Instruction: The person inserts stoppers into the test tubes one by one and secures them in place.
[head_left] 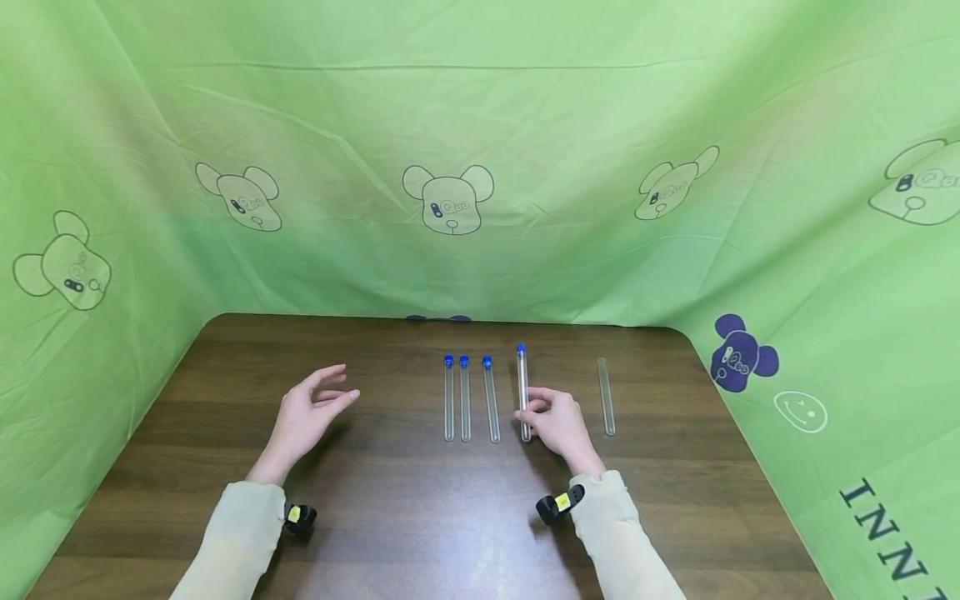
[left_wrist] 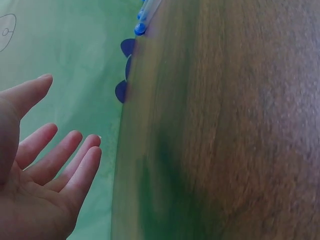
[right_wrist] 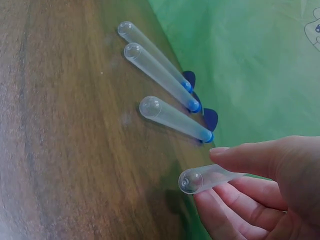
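Note:
My right hand (head_left: 558, 423) pinches a clear test tube with a blue cap (head_left: 522, 379) between thumb and fingers near its rounded lower end. In the right wrist view that held test tube (right_wrist: 197, 179) points its round end at the camera, its cap hidden behind the hand. To its left lie three more blue-capped test tubes, the nearest one (head_left: 491, 404) slightly slanted and the other two, a middle one (head_left: 465, 404) and a far-left one (head_left: 449, 404), side by side. A test tube without a cap (head_left: 607, 400) lies right of my right hand. My left hand (head_left: 306, 412) hovers over the table's left side, fingers relaxed, holding nothing.
The brown wooden table (head_left: 397, 517) is enclosed by a green cloth (head_left: 450, 108) printed with bear heads, along its back and sides. Each wrist wears a black camera, the left one (head_left: 301, 518) and the right one (head_left: 558, 505).

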